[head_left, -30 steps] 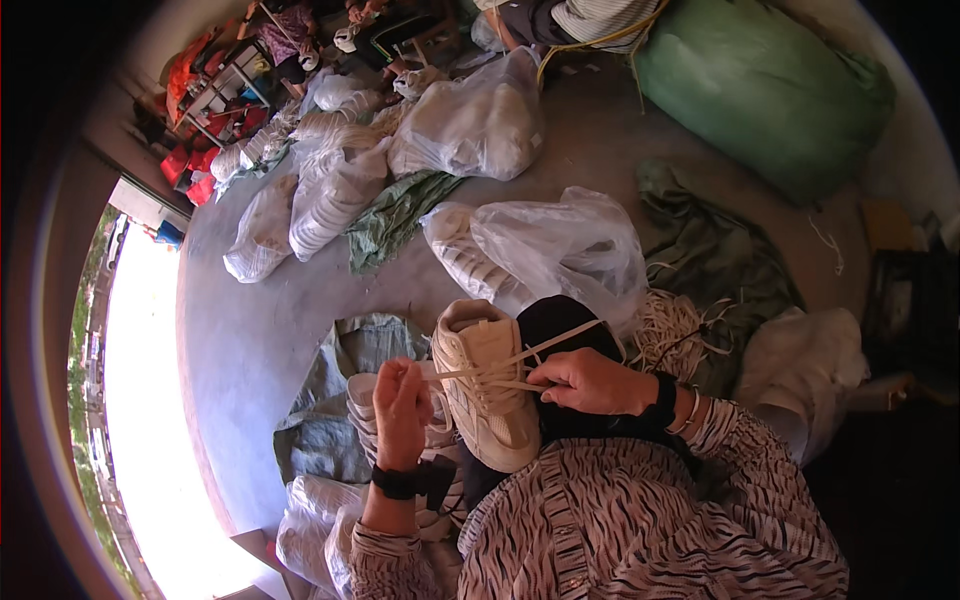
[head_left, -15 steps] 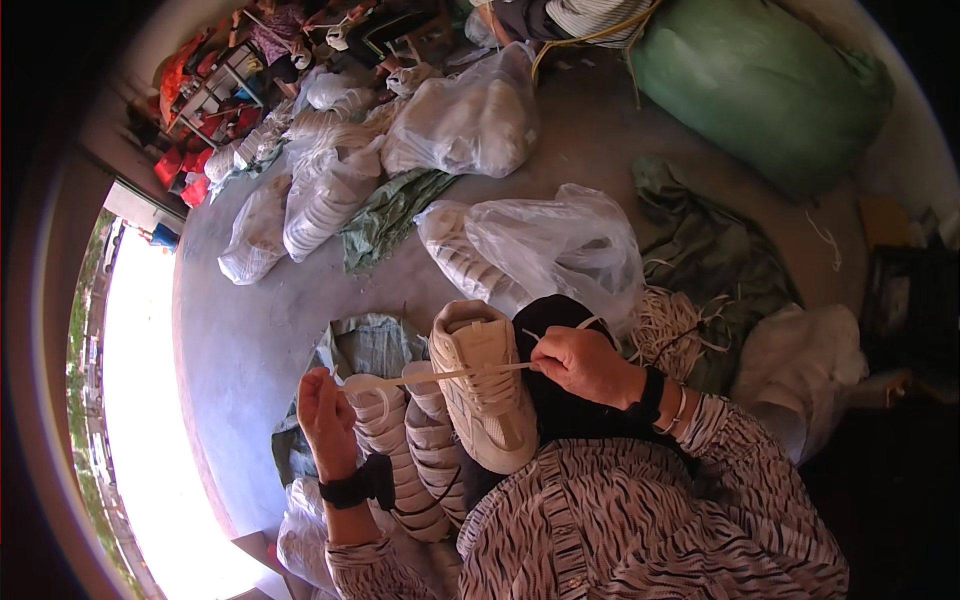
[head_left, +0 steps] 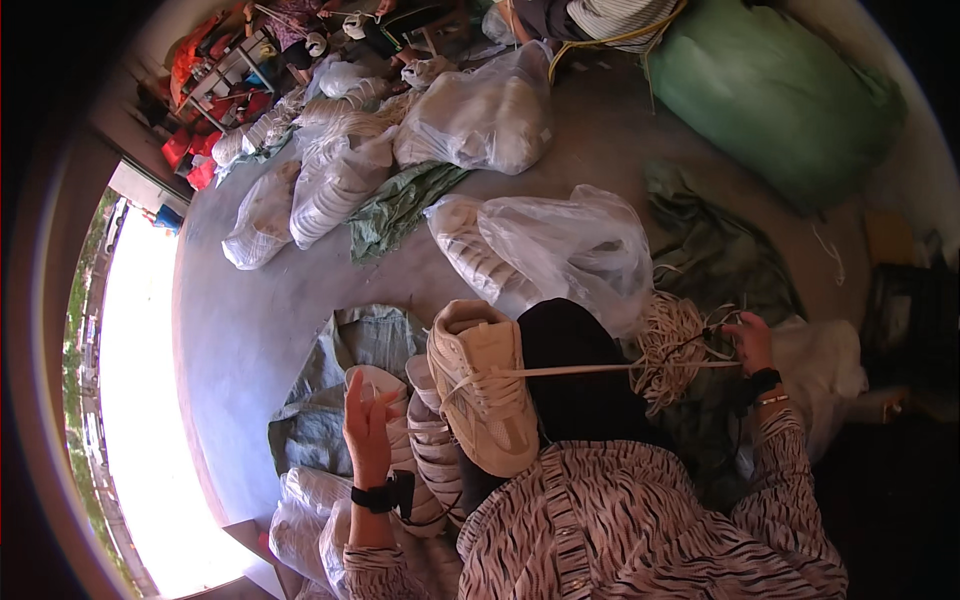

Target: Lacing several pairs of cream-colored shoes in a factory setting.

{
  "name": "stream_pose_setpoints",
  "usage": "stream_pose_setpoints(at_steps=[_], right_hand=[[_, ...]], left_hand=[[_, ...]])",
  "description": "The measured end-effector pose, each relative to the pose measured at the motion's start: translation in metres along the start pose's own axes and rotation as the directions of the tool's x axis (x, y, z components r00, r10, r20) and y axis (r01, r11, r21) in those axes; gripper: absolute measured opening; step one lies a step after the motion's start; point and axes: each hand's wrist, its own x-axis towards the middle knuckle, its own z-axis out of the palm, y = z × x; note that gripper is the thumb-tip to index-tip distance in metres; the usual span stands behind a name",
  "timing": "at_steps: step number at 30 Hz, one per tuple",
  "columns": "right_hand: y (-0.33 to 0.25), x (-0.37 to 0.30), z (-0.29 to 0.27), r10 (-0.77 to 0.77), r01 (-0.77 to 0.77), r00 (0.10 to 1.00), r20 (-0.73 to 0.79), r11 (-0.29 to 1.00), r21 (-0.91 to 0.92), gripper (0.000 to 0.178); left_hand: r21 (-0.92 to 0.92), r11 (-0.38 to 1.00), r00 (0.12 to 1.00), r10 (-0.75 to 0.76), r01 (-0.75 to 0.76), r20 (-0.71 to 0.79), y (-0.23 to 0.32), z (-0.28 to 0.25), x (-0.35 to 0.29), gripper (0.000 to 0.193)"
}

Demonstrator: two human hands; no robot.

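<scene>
A beige sneaker [head_left: 487, 400] rests on my lap with its toe toward me and crossed lacing over its tongue. From its left side a flat pale shoelace [head_left: 580, 371] runs taut across the shoe and my dark-clad knee to the right. My right hand [head_left: 752, 343], closed, grips the far part of that lace beside a bundle of loose laces [head_left: 672, 345]. My left hand [head_left: 369, 428] is raised left of the shoe, its index finger up and the others apart. A short pale strand lies between that hand and the shoe.
Rows of stacked shoes [head_left: 432, 455] stand close at my left on a grey-green woven sheet [head_left: 310, 385]. Ahead lies a clear plastic bag of shoes [head_left: 570, 245]; more bagged shoes [head_left: 475, 120] lie farther off. A big green sack [head_left: 770, 100] sits at the back right. Other people work at the far end.
My right hand has swung far right, drawing the lace out across my knee. My left hand has moved slightly right, and its pinch on the lace has loosened into spread fingers.
</scene>
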Motion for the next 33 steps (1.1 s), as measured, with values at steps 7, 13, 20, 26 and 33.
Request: stream_pose_setpoints(at_steps=[7,13,20,26,33], right_hand=[[-0.086,-0.045,0.110,-0.200,0.137,0.874,0.443,0.976,0.169,0.023],[-0.142,-0.120,0.202,-0.627,0.751,0.444,0.640,0.650,0.116,0.010],[-0.141,-0.124,0.215,-0.592,0.800,0.466,0.658,0.599,-0.028,0.011],[-0.140,-0.124,0.217,-0.622,0.836,0.458,0.635,0.545,-0.069,0.010],[-0.139,-0.121,0.221,-0.640,0.837,0.452,0.621,0.545,-0.048,0.007]], left_hand=[[-0.327,0.925,0.968,-0.125,0.194,0.219,0.034,0.045,0.000,0.022],[-0.130,0.976,0.954,-0.135,0.175,0.268,0.038,0.060,-0.009,0.015],[-0.009,1.000,0.951,-0.004,0.007,0.308,0.033,0.064,-0.009,0.015],[0.029,0.993,0.906,-0.116,0.114,0.407,0.039,0.061,0.001,0.019],[-0.041,0.986,0.893,-0.126,0.160,0.433,0.037,0.060,0.001,0.019]])
